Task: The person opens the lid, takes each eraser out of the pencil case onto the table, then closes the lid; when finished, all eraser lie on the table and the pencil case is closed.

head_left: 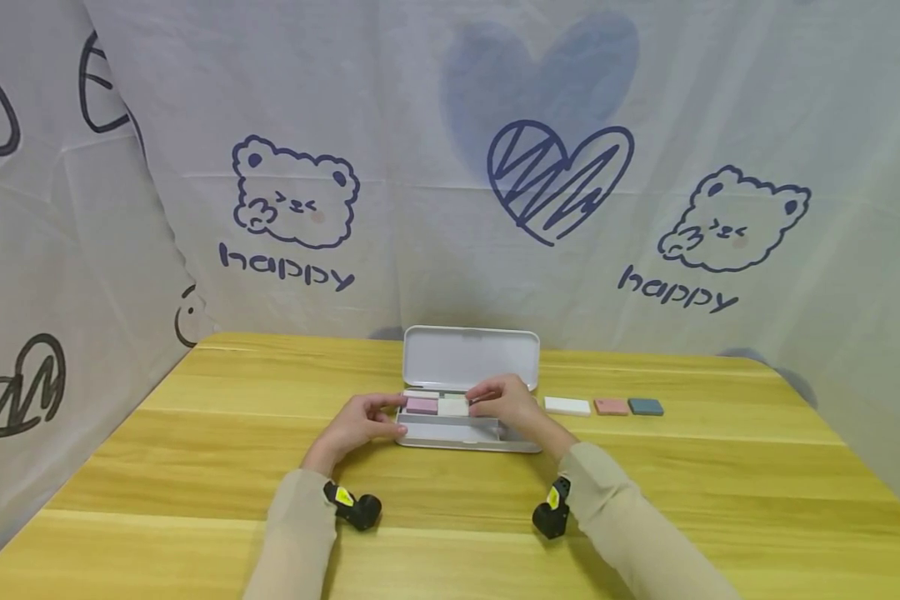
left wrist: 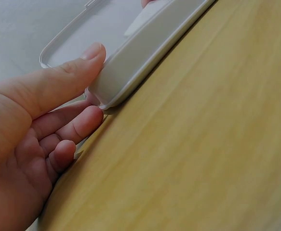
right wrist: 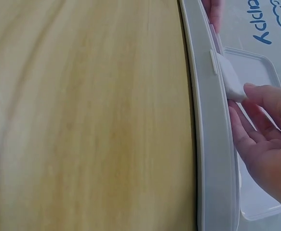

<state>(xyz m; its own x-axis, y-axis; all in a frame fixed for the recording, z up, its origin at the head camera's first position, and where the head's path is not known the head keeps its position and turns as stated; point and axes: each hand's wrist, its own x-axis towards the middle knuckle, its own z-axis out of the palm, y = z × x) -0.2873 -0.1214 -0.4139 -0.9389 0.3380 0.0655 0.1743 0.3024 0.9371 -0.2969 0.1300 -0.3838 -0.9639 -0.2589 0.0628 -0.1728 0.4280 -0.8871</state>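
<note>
A white pencil case (head_left: 450,444) lies on the table with its lid (head_left: 471,357) raised at the back. My left hand (head_left: 356,425) holds the case's left end. In the left wrist view its thumb (left wrist: 82,67) lies along the corner, and the other fingers sit lower, by the end wall. My right hand (head_left: 512,404) reaches over the case and pinches a white eraser (right wrist: 231,79) by its end. In the head view, that white block (head_left: 453,407) sits beside a pink eraser (head_left: 422,405) in the rear part of the case, with pale pieces behind them.
To the right of the case, a white eraser (head_left: 567,406), a pink eraser (head_left: 611,407) and a blue-grey eraser (head_left: 646,407) lie in a row on the wooden table (head_left: 450,550). A white printed curtain (head_left: 420,167) hangs behind the table.
</note>
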